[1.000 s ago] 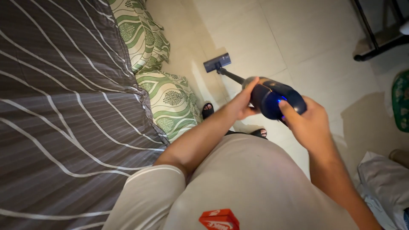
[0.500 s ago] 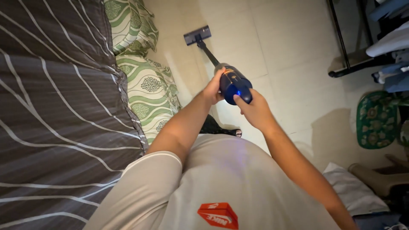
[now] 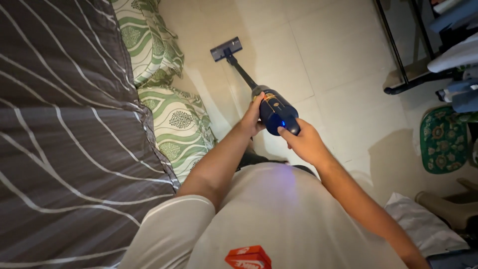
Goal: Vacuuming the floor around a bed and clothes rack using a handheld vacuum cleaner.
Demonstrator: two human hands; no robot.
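Head view: both hands grip a stick vacuum [image 3: 276, 112], its glossy dark-blue rounded body lit by a small blue light. Left hand [image 3: 253, 119] wraps its fingers around the body's side; right hand [image 3: 304, 143] curls on the rear, one fingertip at the light. A slim black tube runs to the flat head [image 3: 226, 48] on pale glossy floor tiles [image 3: 343, 84], beside a grey striped bed [image 3: 69, 139] and green patterned pillows [image 3: 179, 127].

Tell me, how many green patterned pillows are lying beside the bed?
2: one pillow at the top by the bed's edge, the other pillow just below it, nearer the person. The bedspread may hide more.
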